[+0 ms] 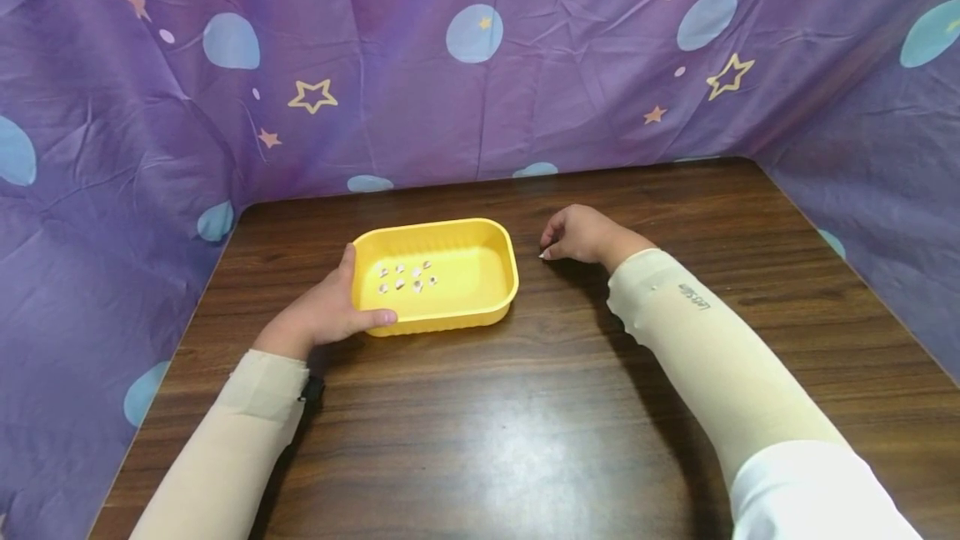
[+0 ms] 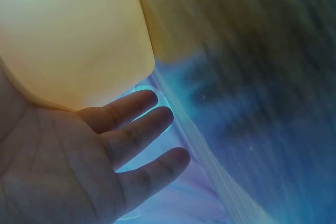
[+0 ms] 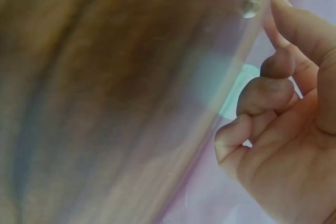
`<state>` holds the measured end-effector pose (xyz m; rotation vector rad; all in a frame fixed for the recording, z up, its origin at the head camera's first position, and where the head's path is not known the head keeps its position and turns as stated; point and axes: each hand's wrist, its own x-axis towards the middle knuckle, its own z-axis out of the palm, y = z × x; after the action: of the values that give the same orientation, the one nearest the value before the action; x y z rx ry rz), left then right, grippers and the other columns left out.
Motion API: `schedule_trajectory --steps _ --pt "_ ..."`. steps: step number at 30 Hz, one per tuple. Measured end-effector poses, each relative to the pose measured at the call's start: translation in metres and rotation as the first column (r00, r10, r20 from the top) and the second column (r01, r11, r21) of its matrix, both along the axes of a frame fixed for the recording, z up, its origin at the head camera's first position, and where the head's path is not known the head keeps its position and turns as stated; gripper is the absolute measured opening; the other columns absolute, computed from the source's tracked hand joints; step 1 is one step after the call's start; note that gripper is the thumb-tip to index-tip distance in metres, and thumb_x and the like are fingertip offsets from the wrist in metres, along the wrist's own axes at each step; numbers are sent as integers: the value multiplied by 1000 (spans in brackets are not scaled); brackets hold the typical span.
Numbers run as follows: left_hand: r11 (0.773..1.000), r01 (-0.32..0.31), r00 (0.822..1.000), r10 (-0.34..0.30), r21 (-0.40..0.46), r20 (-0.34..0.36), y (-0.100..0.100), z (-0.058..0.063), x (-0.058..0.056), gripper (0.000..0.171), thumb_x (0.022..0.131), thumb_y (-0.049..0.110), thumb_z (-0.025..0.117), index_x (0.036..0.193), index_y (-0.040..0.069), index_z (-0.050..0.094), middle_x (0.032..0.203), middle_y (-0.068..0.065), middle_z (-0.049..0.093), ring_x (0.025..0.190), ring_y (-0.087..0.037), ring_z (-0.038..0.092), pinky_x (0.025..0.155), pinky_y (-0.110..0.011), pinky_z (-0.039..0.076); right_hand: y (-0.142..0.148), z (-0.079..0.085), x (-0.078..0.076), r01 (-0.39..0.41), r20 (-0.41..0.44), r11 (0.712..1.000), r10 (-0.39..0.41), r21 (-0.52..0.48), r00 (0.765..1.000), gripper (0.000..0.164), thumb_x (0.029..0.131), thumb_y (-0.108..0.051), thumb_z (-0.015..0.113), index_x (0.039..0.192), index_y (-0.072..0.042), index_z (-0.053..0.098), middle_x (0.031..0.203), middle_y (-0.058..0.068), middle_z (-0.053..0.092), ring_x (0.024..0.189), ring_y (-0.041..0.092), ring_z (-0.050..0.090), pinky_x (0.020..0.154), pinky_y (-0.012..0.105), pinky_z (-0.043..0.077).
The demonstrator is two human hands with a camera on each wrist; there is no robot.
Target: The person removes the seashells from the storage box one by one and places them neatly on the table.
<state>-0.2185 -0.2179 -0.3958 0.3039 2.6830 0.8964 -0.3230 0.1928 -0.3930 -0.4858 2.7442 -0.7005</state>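
A shallow yellow plastic basket [image 1: 480, 277] stands on the wooden table, with several small shiny silvery pieces [image 1: 417, 285] in its left half. My left hand [image 1: 330, 307] holds its left end, thumb along the near side and a finger by the far corner. In the left wrist view, three other fingers [image 2: 144, 129] stretch past the basket wall. To the basket's right, my right hand [image 1: 581, 233] is low over the table, thumb and forefinger close together. One small silvery piece [image 3: 251, 6] lies just beyond those fingertips, with a slight gap showing in the right wrist view.
The dark brown table [image 1: 450, 432] reflects light near its front. A purple curtain [image 1: 420, 115] with stars and blue spots hangs behind the table and along both sides.
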Motion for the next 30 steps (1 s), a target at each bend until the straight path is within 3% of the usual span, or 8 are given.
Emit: schedule_trajectory --steps 11,30 --pt "1000 0 1000 0 -9 2 -2 0 -1 142 84 58 83 163 -3 -18 166 -37 24 141 -42 43 120 -61 32 -19 22 3 8 -97 974 -30 -225 995 14 93 -17 81 102 -6 79 78 1 68 76 16 56 72 31 46" --pt "1000 -8 1000 8 -7 13 0 2 -1 142 83 59 83 164 -4 -17 167 -37 22 142 -43 43 121 -61 31 -76 47 22 -146 -130 938 110 -315 985 16 95 -18 79 107 -6 79 72 0 58 66 13 48 63 27 41"
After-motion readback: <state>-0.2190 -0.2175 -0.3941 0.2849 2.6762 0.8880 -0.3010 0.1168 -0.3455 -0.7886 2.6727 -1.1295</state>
